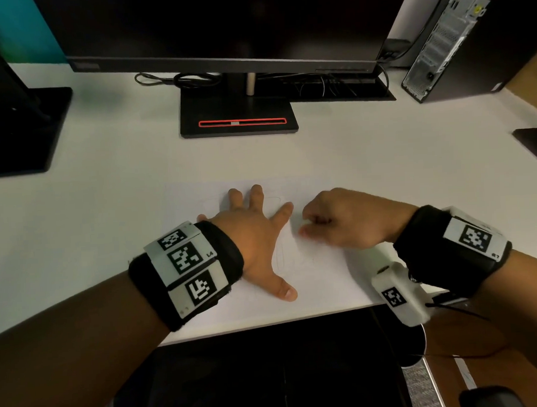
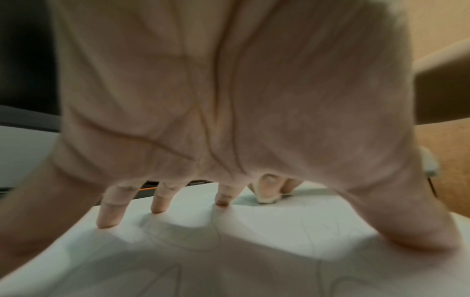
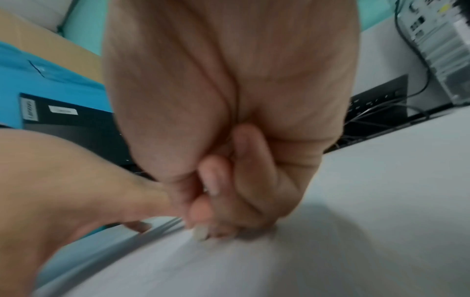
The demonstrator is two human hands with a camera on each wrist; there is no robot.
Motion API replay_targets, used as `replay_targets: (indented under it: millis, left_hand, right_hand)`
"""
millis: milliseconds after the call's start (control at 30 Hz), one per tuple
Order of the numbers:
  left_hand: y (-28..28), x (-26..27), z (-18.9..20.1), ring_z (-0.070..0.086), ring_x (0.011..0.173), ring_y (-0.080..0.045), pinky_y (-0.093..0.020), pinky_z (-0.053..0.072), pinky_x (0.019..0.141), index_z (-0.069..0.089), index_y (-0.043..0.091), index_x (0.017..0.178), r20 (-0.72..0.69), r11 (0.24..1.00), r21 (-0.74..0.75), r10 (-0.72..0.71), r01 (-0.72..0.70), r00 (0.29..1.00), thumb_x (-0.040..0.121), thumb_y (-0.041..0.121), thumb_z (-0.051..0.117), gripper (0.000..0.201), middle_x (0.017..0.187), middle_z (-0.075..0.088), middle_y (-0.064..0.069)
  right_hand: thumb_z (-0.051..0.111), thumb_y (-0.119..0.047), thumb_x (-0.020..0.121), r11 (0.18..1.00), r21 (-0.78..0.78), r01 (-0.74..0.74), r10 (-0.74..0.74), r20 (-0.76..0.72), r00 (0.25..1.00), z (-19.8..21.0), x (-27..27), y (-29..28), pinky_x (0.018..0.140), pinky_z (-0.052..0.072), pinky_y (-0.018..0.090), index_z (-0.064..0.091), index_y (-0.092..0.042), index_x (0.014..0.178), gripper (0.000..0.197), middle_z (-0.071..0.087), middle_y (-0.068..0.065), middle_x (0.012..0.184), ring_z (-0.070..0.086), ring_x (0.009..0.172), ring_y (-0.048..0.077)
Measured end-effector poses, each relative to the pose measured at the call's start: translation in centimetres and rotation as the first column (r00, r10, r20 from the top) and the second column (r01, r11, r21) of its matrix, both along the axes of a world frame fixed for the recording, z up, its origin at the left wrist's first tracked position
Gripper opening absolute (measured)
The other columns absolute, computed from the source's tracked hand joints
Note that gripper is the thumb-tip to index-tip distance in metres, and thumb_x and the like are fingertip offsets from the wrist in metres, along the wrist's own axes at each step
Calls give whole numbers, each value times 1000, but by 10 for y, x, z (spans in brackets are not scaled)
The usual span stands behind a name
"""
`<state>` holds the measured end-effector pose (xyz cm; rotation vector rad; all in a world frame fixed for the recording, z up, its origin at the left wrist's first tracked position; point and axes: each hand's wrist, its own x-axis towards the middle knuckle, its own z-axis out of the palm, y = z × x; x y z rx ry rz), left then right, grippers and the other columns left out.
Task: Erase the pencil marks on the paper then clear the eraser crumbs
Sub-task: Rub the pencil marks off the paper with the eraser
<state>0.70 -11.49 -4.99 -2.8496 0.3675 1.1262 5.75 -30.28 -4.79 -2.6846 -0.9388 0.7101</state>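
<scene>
A white sheet of paper (image 1: pixel 319 272) lies on the white desk near its front edge, with faint pencil lines (image 1: pixel 280 255) on it. My left hand (image 1: pixel 250 228) rests on the sheet with its fingers spread and straight; the fingertips (image 2: pixel 109 219) touch the paper (image 2: pixel 229 261). Just to its right, my right hand (image 1: pixel 338 221) is curled, fingertips down on the sheet. It pinches a small whitish eraser (image 3: pixel 201 233) against the paper, and the eraser (image 2: pixel 267 198) also shows from the left wrist. No crumbs are discernible.
A monitor on a black stand (image 1: pixel 238 112) is behind the paper, with cables (image 1: pixel 178 79) beside it. A computer tower (image 1: pixel 444 35) stands at the back right, another black stand (image 1: pixel 21 131) at the left. The desk's front edge (image 1: pixel 266 323) runs just below my wrists.
</scene>
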Motion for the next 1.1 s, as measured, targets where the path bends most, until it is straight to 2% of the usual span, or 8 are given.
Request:
replay_targets:
  millis: [67, 167, 300, 467, 633, 767, 933, 1100]
  left_hand:
    - [0, 1, 0, -26, 147, -46, -72, 28, 111, -30, 44, 151, 3, 1000, 2, -1, 1, 1000, 56, 89, 70, 145, 160, -37, -9]
    - [0, 1, -1, -26, 148, -45, -71, 28, 111, -29, 43, 151, 8, 1000, 5, -2, 2, 1000, 55, 89, 70, 145, 160, -36, -9]
    - [0, 1, -2, -26, 147, -46, -71, 29, 111, -30, 44, 150, 8, 1000, 8, -3, 3, 1000, 54, 90, 69, 146, 160, -36, -9]
    - [0, 0, -1, -25, 148, -46, -71, 29, 111, -30, 43, 151, 21, 1000, 9, -10, 10, 1000, 55, 91, 69, 145, 161, -35, -10]
    - [0, 1, -2, -23, 148, -46, -71, 30, 110, -30, 44, 150, 19, 1000, 14, -8, 8, 1000, 54, 91, 69, 146, 161, -35, -10]
    - [1, 0, 0, -23, 148, -46, -70, 29, 111, -29, 43, 151, 23, 1000, 10, -14, 14, 1000, 55, 91, 69, 145, 161, -35, -10]
    - [0, 1, -1, -25, 148, -46, -71, 29, 111, -30, 44, 150, 13, 1000, 11, -7, 7, 1000, 56, 90, 69, 145, 160, -36, -10]
    - [1, -1, 0, -25, 148, -45, -72, 27, 112, -30, 45, 150, 20, 1000, 6, -5, 5, 1000, 56, 90, 69, 144, 161, -36, -10]
  right_hand:
    - [54, -39, 98, 1000, 3, -6, 6, -43, 999, 0, -2, -2, 61, 45, 38, 55, -7, 70, 43, 58, 3, 62, 47, 55, 13]
    - [53, -37, 98, 996, 5, 91, -91, 24, 996, 5, 7, -9, 64, 46, 43, 56, -4, 72, 42, 62, 11, 69, 47, 57, 15]
    - [53, -37, 100, 999, -24, -46, 46, -2, 999, 2, -10, -3, 60, 39, 33, 49, -16, 66, 40, 52, -4, 62, 46, 56, 12]
    - [53, -37, 99, 997, 0, 75, -75, 28, 997, 4, 1, -14, 61, 41, 37, 55, -5, 71, 42, 61, 11, 70, 46, 58, 15]
    - [53, -40, 99, 999, 2, -48, 48, -39, 998, -1, -15, -10, 62, 45, 39, 51, -14, 68, 41, 56, 0, 64, 48, 58, 15]
    - [52, -38, 98, 997, 6, 83, -83, 22, 996, 4, -1, -18, 65, 46, 43, 55, -7, 71, 41, 62, 10, 70, 48, 58, 16]
    - [53, -39, 99, 999, 1, -51, 51, -28, 998, -2, -23, -8, 61, 42, 33, 49, -17, 66, 40, 54, -3, 64, 48, 59, 14]
    - [53, -36, 99, 995, -5, 98, -98, 49, 994, 4, -7, -21, 58, 37, 33, 55, -6, 71, 41, 60, 8, 68, 47, 58, 17]
